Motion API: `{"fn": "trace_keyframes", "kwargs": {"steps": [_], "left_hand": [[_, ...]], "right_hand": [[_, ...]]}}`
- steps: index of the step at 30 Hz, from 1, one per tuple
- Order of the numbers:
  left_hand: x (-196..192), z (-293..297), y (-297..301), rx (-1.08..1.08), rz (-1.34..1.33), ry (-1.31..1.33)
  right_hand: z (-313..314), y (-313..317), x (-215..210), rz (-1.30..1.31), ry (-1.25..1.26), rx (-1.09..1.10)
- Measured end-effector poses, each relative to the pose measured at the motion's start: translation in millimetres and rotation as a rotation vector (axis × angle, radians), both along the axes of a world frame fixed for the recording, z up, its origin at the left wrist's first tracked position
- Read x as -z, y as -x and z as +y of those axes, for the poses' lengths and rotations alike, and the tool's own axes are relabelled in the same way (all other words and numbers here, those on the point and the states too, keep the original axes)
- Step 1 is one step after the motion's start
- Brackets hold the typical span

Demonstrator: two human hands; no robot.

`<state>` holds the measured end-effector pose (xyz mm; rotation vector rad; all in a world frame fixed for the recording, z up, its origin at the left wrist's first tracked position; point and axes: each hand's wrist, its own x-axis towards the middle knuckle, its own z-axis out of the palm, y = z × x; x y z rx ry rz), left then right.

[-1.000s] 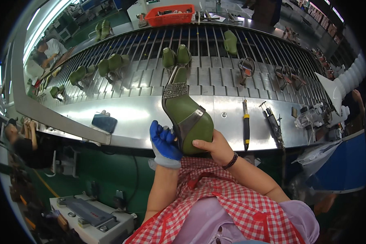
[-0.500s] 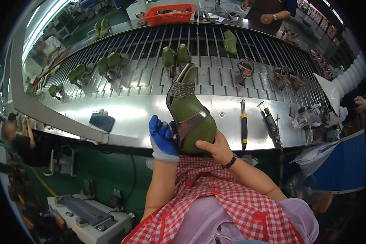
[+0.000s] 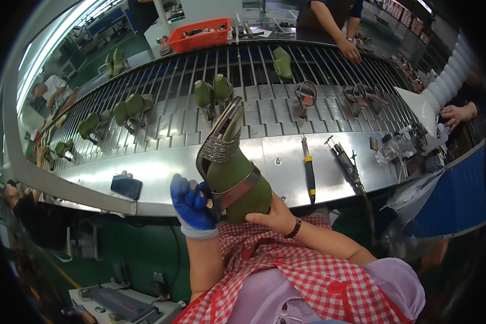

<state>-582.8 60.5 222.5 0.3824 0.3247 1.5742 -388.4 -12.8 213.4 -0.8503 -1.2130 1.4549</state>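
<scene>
Left hand (image 3: 193, 205): blue glove (image 3: 186, 195), pale cuff (image 3: 199, 233). Right arm (image 3: 329, 241): dark beaded bracelet (image 3: 293, 228). Lilac shirt (image 3: 254, 294), red-white checked apron (image 3: 302, 270).

You hold a dark sandal (image 3: 220, 152) on its green shoe last (image 3: 256, 203), toe pointing far, sole (image 3: 203, 163) facing left; sparkling band (image 3: 223, 149) in front, smooth strap (image 3: 237, 191) nearer you.

We see a glossy, leather-like sandal strap (image 3: 237, 191) and a rough, glittering toe band (image 3: 220, 150) over a smooth, plastic-looking shoe last (image 3: 229, 173). Our table (image 3: 167, 173) is shiny, smooth metal; our apron (image 3: 308, 270) is cloth, our glove (image 3: 191, 210) rubbery-looking, the basket (image 3: 200, 41) and ribbed hose (image 3: 448, 81) plastic.
</scene>
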Motion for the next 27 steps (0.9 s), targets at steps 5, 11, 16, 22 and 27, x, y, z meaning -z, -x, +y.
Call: {"fn": "trace_keyframes", "kwargs": {"steps": [5, 11, 16, 22, 27], "left_hand": [[13, -9, 17, -0.296, 0.996, -0.302], [5, -8, 28, -0.843, 1.883, -0.939], [8, 3, 10, -0.802, 1.875, -1.043], [27, 12, -8, 0.204, 0.409, -0.238], [2, -2, -27, 0.470, -0.045, 0.062]], "right_hand": [[0, 1, -4, 0.106, 0.059, -0.194], [-2, -1, -7, 0.057, 0.095, -0.299], [-8, -7, -19, -0.026, 0.038, -0.170], [-10, -3, -27, 0.235, 0.106, -0.127], [-10, -5, -30, 0.326, 0.110, -0.112]]}}
